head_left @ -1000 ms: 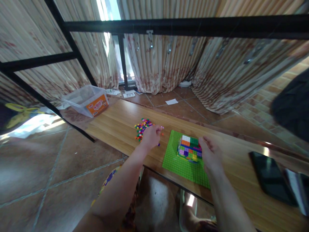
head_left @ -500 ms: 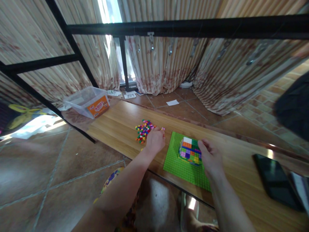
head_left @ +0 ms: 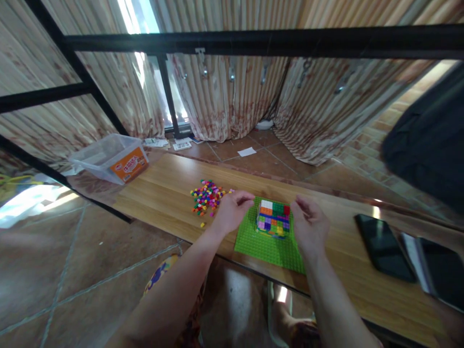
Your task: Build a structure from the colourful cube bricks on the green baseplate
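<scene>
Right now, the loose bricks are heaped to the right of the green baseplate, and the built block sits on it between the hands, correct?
Not quite: the head view shows the loose bricks heaped to the left of the green baseplate. The rest holds: the built block sits on it, between the left hand and the right hand.

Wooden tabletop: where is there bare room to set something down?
Bare wood shows between the clear plastic box and the loose multicoloured bricks, and between the right hand and the nearer flat black device. Crowded: around the green studded baseplate, multicoloured brick block and left hand.
</scene>
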{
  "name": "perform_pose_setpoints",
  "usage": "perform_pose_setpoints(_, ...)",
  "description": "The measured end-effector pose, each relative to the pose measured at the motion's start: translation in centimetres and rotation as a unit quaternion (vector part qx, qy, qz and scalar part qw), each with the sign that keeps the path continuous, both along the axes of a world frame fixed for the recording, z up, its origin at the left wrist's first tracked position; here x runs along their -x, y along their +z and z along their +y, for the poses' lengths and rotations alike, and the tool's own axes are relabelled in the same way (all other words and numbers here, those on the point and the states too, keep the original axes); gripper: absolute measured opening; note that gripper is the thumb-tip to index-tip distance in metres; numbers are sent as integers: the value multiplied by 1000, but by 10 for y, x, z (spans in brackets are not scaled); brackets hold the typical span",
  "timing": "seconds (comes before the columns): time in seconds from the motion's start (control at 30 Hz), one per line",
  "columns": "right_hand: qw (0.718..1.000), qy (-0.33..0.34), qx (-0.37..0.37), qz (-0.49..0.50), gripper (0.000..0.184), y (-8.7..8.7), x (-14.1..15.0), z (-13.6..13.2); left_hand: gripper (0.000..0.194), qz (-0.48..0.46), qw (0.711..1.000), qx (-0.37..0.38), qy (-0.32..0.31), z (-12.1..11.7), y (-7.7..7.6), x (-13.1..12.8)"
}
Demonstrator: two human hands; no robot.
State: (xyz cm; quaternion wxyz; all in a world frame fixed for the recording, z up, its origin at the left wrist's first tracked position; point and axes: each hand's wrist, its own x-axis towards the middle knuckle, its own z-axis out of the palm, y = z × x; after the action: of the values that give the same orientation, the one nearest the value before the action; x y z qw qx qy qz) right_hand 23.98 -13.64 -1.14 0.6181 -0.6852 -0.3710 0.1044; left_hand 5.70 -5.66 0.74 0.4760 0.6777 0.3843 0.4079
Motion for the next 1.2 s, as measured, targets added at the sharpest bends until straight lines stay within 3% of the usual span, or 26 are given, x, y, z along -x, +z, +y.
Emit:
perform_pose_setpoints(0.07, 997, 38, -48, -48, 26, 9, 6, -5, 15, -127, 984, 113, -53, -8, 4, -7)
perform_pose_setpoints(0.17, 983, 123, -81, -106, 14, 21, 20, -13, 31, -232, 939, 232, -103, -19, 9, -13)
perform_pose_setpoints(0.23, 973, 174, -67, -135, 14, 26, 27, -17, 37, -261, 918, 273, -122, -24, 12, -15)
perform_pose_setpoints(0.33, 965, 197, -44, -165, 16, 28, 31, -21, 40, -264, 909, 294, -136, -27, 14, -16)
perform_pose_setpoints(0.7, 959, 211, -23, -189, 12, 29, 24, -26, 38, -184, 929, 278, -163, -24, 11, -16)
perform_pose_setpoints(0.8, 970, 175, -2, -168, 14, 22, 15, -24, 23, -152, 954, 239, -102, -19, 10, -16)
perform_pose_setpoints(0.93, 986, 118, 59, -106, 19, 9, 3, -22, 13, -21, 995, 96, 26, -9, 3, -12)
perform_pose_setpoints(1.07, 981, 127, 91, -112, 22, 4, 3, -21, 18, 127, 991, 31, 30, -11, -1, -10)
perform_pose_setpoints(1.2, 973, 130, 102, -162, 24, 5, 10, -19, 32, 143, 988, 51, 4, -19, -3, -16)
